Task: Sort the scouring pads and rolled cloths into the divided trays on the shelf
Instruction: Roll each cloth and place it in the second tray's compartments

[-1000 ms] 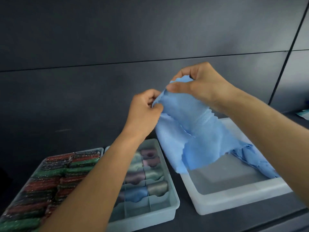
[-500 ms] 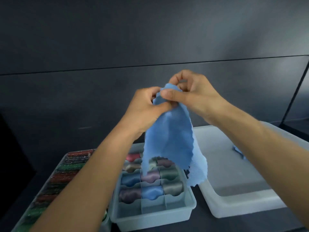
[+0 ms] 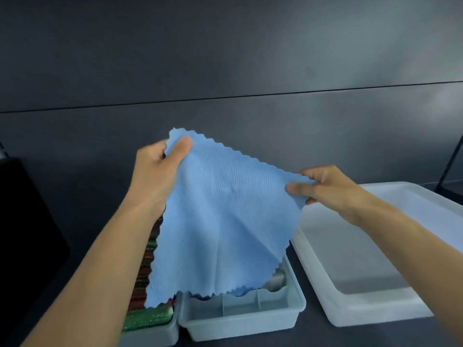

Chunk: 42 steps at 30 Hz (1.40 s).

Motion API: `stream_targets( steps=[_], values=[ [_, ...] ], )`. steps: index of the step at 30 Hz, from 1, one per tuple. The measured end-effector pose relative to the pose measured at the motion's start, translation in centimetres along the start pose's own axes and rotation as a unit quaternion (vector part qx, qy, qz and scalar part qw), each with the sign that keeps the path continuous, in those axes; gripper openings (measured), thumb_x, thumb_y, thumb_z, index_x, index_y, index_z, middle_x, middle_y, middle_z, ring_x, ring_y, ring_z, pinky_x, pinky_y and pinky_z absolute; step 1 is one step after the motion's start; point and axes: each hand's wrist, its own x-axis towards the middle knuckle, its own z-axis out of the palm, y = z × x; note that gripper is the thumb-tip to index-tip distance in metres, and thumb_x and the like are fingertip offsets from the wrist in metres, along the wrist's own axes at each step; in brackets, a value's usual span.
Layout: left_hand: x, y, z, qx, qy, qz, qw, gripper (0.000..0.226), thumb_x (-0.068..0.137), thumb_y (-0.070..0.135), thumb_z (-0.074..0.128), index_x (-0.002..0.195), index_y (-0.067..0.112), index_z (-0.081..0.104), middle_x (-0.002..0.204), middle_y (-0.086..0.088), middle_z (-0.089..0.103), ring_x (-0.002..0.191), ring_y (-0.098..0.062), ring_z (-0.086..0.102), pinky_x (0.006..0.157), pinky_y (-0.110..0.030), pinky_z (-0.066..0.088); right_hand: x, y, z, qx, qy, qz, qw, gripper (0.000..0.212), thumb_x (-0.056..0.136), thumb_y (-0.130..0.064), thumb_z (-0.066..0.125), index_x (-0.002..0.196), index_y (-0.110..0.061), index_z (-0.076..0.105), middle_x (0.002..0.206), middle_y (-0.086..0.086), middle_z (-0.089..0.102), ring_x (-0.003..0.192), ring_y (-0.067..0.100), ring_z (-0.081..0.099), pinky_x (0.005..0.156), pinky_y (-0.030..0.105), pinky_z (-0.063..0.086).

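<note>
Above trays, ribbed scalloped blue cloth (image 3: 225, 221)

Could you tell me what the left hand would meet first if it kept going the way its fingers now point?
The left hand points up and away, pinching a corner of the blue cloth. Past that corner, probably only the dark wall; depth is unclear.

We hold both bare forearms raised and reaching forward. Our left hand (image 3: 156, 169) sits higher, thumb pressed flat over the top corner of the blue cloth (image 3: 223, 221), fingers apparently curled behind it. Our right hand (image 3: 330, 189) sits lower and well apart, pinching the opposite corner between thumb and fingers.
</note>
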Motion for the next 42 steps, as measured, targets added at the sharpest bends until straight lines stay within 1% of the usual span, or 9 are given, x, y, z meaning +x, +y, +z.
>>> stream_targets(
  steps=[6,10,16,22,27,32,36,39,42],
  values=[
    [-0.8,-3.6,0.5,-0.028,0.051,-0.044,0.997,0.043,0.088,0.02,0.069,0.064,0.012,0.034,0.057,0.007,0.024,0.056,-0.01,0.021,0.048,-0.02,0.02,0.3,0.7,1.5,0.255,0.055,0.022,0.965,0.02,0.082,-0.014,0.071,0.1,-0.005,0.071,0.091,0.005,0.074,0.083,0.022,0.066,0.074,0.034,0.055],
    [-2.2,-4.1,2.7,-0.078,0.044,-0.048,0.995,0.032,0.085,0.015,0.071,0.062,0.012,0.049,0.062,-0.002,0.048,0.061,-0.012,0.039,0.054,-0.024,0.032,0.1,-0.6,4.2,0.225,0.111,-0.014,0.968,0.029,0.079,-0.012,0.076,0.092,0.009,0.062,0.07,0.01,0.062,0.056,0.022,0.053,0.05,0.026,0.048],
    [-4.9,-2.5,5.6,-0.091,-0.048,0.02,0.995,0.037,0.091,0.015,0.065,0.073,-0.014,0.05,0.061,-0.024,0.042,0.06,-0.021,0.033,0.052,-0.035,0.027,-1.7,-3.1,8.2,0.175,0.104,-0.13,0.97,0.016,0.084,-0.011,0.072,0.075,-0.005,0.06,0.061,0.006,0.063,0.048,0.018,0.058,0.045,0.029,0.051],
    [-5.7,-2.0,5.5,-0.142,-0.066,-0.005,0.988,0.026,0.097,0.021,0.058,0.084,0.003,0.073,0.083,-0.025,0.069,0.074,-0.03,0.066,0.066,-0.048,0.055,-2.6,-3.8,8.9,0.071,0.108,-0.21,0.969,0.011,0.089,-0.017,0.066,0.082,-0.01,0.062,0.069,0.008,0.063,0.063,0.025,0.062,0.061,0.042,0.056],
    [-5.9,-1.8,5.0,-0.159,-0.074,-0.012,0.984,0.01,0.089,0.011,0.068,0.092,0.003,0.073,0.086,-0.015,0.075,0.08,-0.023,0.072,0.069,-0.031,0.058,-3.8,-3.5,9.1,-0.049,0.055,-0.282,0.957,0.027,0.086,-0.002,0.054,0.1,-0.021,0.067,0.09,-0.007,0.062,0.082,0.011,0.06,0.071,0.017,0.048],
    [-4.6,-1.8,3.0,-0.141,-0.062,-0.019,0.988,0.017,0.095,0.015,0.06,0.096,0.0,0.067,0.103,-0.031,0.065,0.085,-0.026,0.06,0.084,-0.053,0.053,-2.6,-2.1,7.5,0.123,0.2,-0.186,0.954,0.035,0.081,-0.015,0.074,0.112,-0.025,0.063,0.097,-0.006,0.062,0.082,0.004,0.058,0.075,0.015,0.046],
    [-4.2,-1.7,1.8,-0.137,-0.09,-0.044,0.985,0.015,0.096,0.017,0.059,0.094,0.008,0.07,0.104,-0.019,0.07,0.099,-0.035,0.067,0.096,-0.055,0.048,-0.6,-0.7,6.5,0.21,0.021,-0.007,0.978,0.084,0.064,-0.052,0.082,0.135,-0.025,0.047,0.125,-0.006,0.061,0.114,0.009,0.058,0.087,0.027,0.046],
    [-4.6,-1.6,1.8,-0.162,-0.11,-0.065,0.978,0.016,0.096,0.017,0.057,0.097,0.006,0.07,0.103,-0.013,0.073,0.102,-0.033,0.068,0.092,-0.047,0.054,0.0,-0.3,7.0,0.296,-0.133,0.009,0.946,0.038,0.079,-0.044,0.069,0.106,-0.018,0.068,0.102,0.002,0.071,0.089,0.022,0.065,0.073,0.034,0.045],
    [-4.5,-2.0,1.5,-0.176,-0.118,-0.075,0.974,0.018,0.097,0.017,0.056,0.097,0.006,0.069,0.099,-0.01,0.074,0.094,-0.024,0.071,0.08,-0.037,0.057,0.1,-0.4,7.4,0.34,-0.09,-0.018,0.936,0.039,0.077,-0.034,0.075,0.094,0.0,0.069,0.092,0.018,0.062,0.079,0.032,0.049,0.07,0.046,0.031]
  ],
)
